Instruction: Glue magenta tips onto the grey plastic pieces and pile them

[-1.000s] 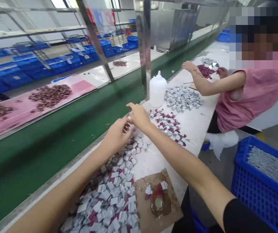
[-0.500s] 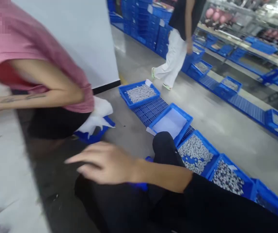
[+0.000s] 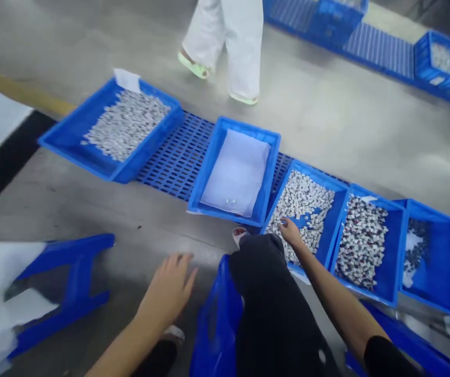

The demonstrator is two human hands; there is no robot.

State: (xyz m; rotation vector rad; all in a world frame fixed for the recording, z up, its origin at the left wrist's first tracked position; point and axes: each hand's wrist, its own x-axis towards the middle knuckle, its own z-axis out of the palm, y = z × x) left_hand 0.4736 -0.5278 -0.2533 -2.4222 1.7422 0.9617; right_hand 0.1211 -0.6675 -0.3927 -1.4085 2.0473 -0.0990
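Observation:
My right hand (image 3: 292, 233) reaches into a blue bin (image 3: 337, 201) of small white pieces (image 3: 305, 191). Its fingertips are drawn together at the pieces; whatever may be between them is too small to make out. My left hand (image 3: 170, 283) hangs over the floor, left of my leg, fingers spread and holding nothing. Beyond my knee lies another blue bin (image 3: 275, 167) lined with a white sheet (image 3: 238, 167). Two tiny pieces (image 3: 231, 201) rest near the sheet's lower edge.
A blue bin (image 3: 66, 149) of white pieces stands at left on a slatted blue rack (image 3: 176, 152). Right are a bin (image 3: 397, 251) of mixed dark and white pieces and a bin (image 3: 440, 262) with dark pieces. A blue stool (image 3: 78, 277) is lower left. A person in white trousers (image 3: 243, 47) stands beyond.
The view has turned down toward the bins. My right hand has moved from the left, near the pale tabletop, into the bin of white pieces. My left hand has come into view.

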